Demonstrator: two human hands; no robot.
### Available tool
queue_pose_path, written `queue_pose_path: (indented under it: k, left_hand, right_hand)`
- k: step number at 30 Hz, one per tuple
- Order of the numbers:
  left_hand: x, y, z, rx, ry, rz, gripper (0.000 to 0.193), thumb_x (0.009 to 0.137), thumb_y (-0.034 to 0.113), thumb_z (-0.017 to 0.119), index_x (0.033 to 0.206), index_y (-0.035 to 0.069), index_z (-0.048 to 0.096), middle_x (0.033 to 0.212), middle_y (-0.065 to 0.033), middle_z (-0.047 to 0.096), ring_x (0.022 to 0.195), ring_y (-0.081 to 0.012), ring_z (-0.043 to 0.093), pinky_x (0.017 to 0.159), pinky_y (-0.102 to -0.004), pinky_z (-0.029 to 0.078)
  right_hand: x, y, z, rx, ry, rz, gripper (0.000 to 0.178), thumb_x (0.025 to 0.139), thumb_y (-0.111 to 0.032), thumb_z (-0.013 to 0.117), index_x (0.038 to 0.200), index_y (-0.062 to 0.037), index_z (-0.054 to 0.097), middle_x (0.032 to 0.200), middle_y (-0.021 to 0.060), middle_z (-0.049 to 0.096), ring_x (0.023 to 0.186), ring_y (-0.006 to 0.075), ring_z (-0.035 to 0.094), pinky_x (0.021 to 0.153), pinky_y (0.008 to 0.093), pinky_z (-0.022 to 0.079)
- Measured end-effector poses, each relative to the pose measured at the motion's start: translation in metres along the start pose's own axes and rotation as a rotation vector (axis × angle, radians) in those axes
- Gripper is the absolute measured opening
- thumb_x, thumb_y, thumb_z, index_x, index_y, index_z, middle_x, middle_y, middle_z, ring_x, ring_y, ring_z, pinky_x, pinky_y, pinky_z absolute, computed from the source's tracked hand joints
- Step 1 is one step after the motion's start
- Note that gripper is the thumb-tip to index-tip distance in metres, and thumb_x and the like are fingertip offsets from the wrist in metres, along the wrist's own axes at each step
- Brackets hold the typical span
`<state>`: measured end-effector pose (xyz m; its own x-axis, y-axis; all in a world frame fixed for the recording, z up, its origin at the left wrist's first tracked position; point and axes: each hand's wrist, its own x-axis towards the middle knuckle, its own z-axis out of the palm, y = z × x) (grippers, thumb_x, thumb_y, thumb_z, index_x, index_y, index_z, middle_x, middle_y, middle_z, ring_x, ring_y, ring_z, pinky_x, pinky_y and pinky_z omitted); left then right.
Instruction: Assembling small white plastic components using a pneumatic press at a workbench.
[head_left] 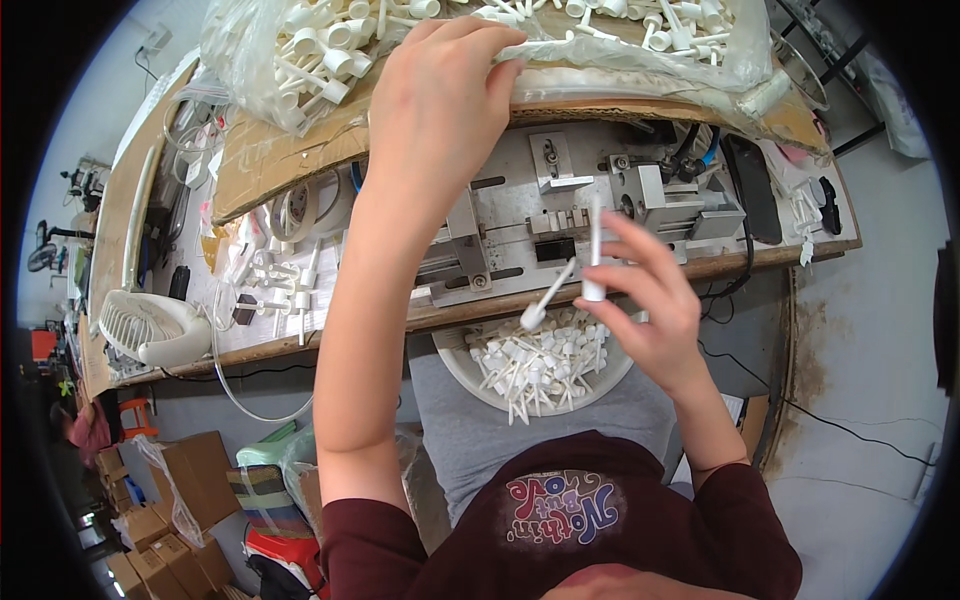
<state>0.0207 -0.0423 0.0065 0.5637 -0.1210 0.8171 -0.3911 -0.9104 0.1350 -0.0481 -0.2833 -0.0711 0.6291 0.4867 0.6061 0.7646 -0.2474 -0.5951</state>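
My left hand (440,90) reaches over the cardboard at the far side of the bench. Its thumb and fingers pinch toward the thin stem of a white plastic piece (545,43) in the clear bag (245,75), among many like it with cup-shaped ends and thin stems. In front of the metal fixture (560,225), my right hand (650,300) holds a white plastic stick piece (595,265) upright between thumb and fingers. A second white piece (548,296), cup end down, appears in the air beside it, above the bowl (452,362) heaped with similar pieces on my lap.
A cardboard sheet (290,165) overhangs the bench behind the fixture. Right of the metal blocks lie a dark phone (752,190) and black cables. At left are a small white fan (155,325) and loose white parts (300,285). Cardboard boxes (195,480) stand on the floor.
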Motion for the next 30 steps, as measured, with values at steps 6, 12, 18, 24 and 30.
queue_pose_path:
  k: [6,12,18,24,30]
  left_hand:
    - [0.006,-0.018,0.02,0.004,-0.175,-0.051,0.019,0.088,0.013,0.072,0.105,0.008,0.076,0.1,-0.0096,0.073,0.088,-0.0252,0.069,0.077,-0.0369,0.053]
    - [0.006,-0.001,-0.007,-0.169,-0.218,-0.194,0.022,0.086,0.013,0.075,0.107,0.007,0.076,0.094,-0.0071,0.071,0.078,-0.017,0.068,0.072,-0.0305,0.053]
    - [-0.013,0.028,-0.045,-0.303,-0.139,-0.297,0.031,0.076,0.005,0.084,0.106,0.005,0.077,0.101,-0.0056,0.071,0.078,-0.0104,0.067,0.07,-0.0244,0.055]
    - [-0.059,0.056,-0.063,-0.412,-0.12,-0.309,0.035,0.076,0.001,0.08,0.111,0.006,0.074,0.105,-0.009,0.069,0.076,-0.0171,0.068,0.066,-0.0283,0.056]
    - [-0.093,0.089,-0.061,-0.375,-0.204,-0.307,0.036,0.074,-0.002,0.082,0.109,0.004,0.075,0.101,-0.0094,0.069,0.085,-0.0192,0.069,0.073,-0.0299,0.057]
  right_hand:
    - [0.002,0.003,0.019,-0.255,-0.096,-0.085,0.029,0.073,-0.005,0.081,0.099,-0.0007,0.072,0.121,0.0114,0.071,0.08,0.0228,0.072,0.068,0.0303,0.057]
    - [0.013,0.0,0.016,-0.381,-0.15,-0.119,0.024,0.073,-0.01,0.079,0.095,-0.0024,0.072,0.119,0.0101,0.072,0.056,0.018,0.064,0.054,0.0279,0.051]
    - [0.017,-0.004,0.013,-0.407,-0.2,-0.1,0.019,0.076,-0.013,0.077,0.091,-0.0035,0.071,0.112,0.01,0.074,0.054,0.0187,0.062,0.055,0.0295,0.052]
    - [0.063,-0.011,-0.004,-0.236,-0.126,-0.099,0.017,0.081,-0.018,0.076,0.092,-0.0057,0.072,0.092,0.0072,0.072,0.072,0.0246,0.067,0.065,0.0354,0.055]
    - [0.18,0.015,0.003,-0.427,0.033,-0.233,0.038,0.081,-0.032,0.076,0.11,-0.0077,0.07,0.112,0.0112,0.069,0.106,0.0271,0.063,0.088,0.0411,0.052]
